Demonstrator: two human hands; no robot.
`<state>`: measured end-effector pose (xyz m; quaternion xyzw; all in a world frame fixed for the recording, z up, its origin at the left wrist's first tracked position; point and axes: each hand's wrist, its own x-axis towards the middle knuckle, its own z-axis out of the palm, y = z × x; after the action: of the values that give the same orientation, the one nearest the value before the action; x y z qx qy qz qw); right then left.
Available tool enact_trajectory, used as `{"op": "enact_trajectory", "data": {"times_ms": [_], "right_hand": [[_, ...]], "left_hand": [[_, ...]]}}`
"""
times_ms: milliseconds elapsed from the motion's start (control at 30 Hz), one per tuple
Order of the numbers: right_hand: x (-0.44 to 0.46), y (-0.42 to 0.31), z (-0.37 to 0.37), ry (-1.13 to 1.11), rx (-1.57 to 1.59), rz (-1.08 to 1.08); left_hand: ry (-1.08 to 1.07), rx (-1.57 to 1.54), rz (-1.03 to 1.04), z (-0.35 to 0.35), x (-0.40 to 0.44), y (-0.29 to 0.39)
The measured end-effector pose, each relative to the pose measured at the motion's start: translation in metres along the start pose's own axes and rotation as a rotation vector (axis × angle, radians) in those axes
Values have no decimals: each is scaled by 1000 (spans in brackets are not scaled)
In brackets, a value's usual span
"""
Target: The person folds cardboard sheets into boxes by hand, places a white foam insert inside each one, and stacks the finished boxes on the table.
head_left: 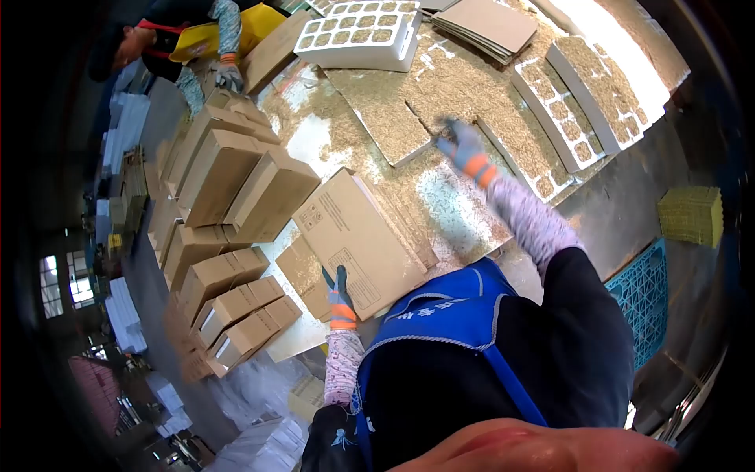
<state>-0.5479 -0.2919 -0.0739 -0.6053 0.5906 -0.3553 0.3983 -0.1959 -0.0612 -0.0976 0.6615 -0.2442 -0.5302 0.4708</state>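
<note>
My left hand (340, 297), in a grey glove with an orange cuff, rests at the lower left edge of a flat-lying cardboard box (354, 244). Its visible fingers are stretched and apart, touching the box. My right hand (464, 148), gloved the same way, reaches over the table beside a shavings-covered tray (395, 132). Motion smears its fingertips, so whether they hold anything is unclear. To its right, another tray (525, 149) lies under brown shavings, with white showing at its near end.
Several cardboard boxes (228, 173) stand at the left. White foam trays (358, 55) lie at the back and right (554, 118). Flat cardboard sheets (487, 30) are stacked at the far side. Another person's gloved hand (229, 77) is at upper left. A blue plastic crate (641, 303) stands at right.
</note>
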Motion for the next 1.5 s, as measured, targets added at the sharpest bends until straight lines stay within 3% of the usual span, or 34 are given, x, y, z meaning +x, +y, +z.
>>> {"op": "enact_trajectory", "data": {"times_ms": [33, 67, 100, 133, 200, 300, 367, 433, 500, 567, 633, 767, 833, 967, 1033, 1067, 1233, 1400, 1500], "right_hand": [[55, 32, -19, 286, -300, -167], [113, 54, -45, 316, -730, 71], [153, 57, -78, 334, -909, 145], [188, 78, -103, 496, -1053, 107], [213, 81, -138, 425, -1070, 254], [218, 99, -146, 255, -1093, 226], [205, 99, -129, 244, -1176, 42], [173, 94, -108, 388, -1222, -217], [124, 71, -97, 438, -1048, -360], [57, 29, -88, 459, -690, -425], [-4, 9, -67, 409, -40, -213], [-81, 34, 12, 115, 739, 93], [-113, 33, 37, -10, 852, 211], [-126, 19, 25, -37, 557, 70], [-125, 22, 21, -110, 647, 65], [-127, 25, 21, -110, 640, 54], [-139, 10, 6, -257, 629, 166], [-149, 12, 29, -250, 704, 223], [-138, 12, 61, -276, 626, 129]], "left_hand": [[15, -2, 2, 3, -2, 3], [19, 16, 2, 8, -5, 11], [24, 35, 3, 13, -8, 20], [41, 33, 10, 20, -11, 29], [47, 127, 35, 30, -16, 41], [110, 114, 28, 29, -15, 34], [135, 219, 100, 20, -8, 22], [156, 323, 164, 22, -10, 22], [127, 137, 53, 28, -12, 30], [148, 237, 107, 18, -8, 19], [120, 273, 67, 17, -10, 21], [91, -51, -63, 25, -11, 26], [97, -130, -17, 20, -7, 17], [62, -129, -23, 0, 5, -2], [75, -65, -18, 9, -1, 6], [57, -207, -28, 10, -3, 8], [50, -261, -37, 8, 1, 1], [40, -213, 10, 8, 1, -1], [43, -221, 4, 11, -4, 8]]}}
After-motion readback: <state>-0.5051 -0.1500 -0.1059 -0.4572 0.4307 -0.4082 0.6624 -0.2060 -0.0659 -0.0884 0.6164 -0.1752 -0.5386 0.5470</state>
